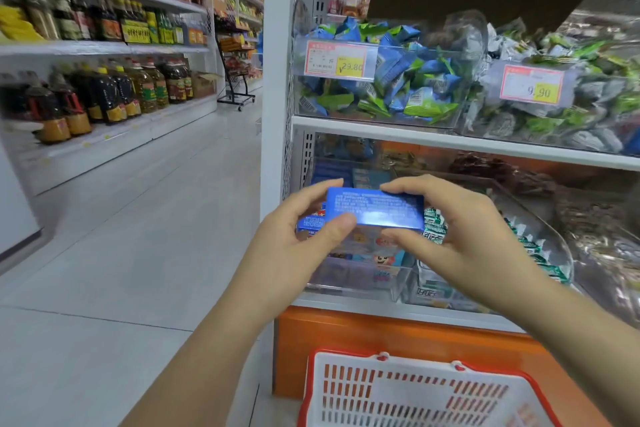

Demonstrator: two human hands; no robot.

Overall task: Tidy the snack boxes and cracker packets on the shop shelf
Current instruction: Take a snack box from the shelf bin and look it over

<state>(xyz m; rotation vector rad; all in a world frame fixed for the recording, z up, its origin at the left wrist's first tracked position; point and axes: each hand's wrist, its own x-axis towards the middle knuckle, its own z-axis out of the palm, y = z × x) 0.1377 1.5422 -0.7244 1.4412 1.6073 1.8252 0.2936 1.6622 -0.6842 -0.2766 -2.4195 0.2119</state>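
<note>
Above clear bin (360,282): hands (298,236) (460,239) grip blue box (375,208).

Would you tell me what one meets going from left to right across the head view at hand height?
Floor → left hand → blue box → right hand.

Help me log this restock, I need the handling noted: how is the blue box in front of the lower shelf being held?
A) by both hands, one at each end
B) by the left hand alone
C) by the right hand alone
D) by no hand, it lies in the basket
A: the left hand and the right hand each pinch one end of the blue box between thumb and fingers.
</note>
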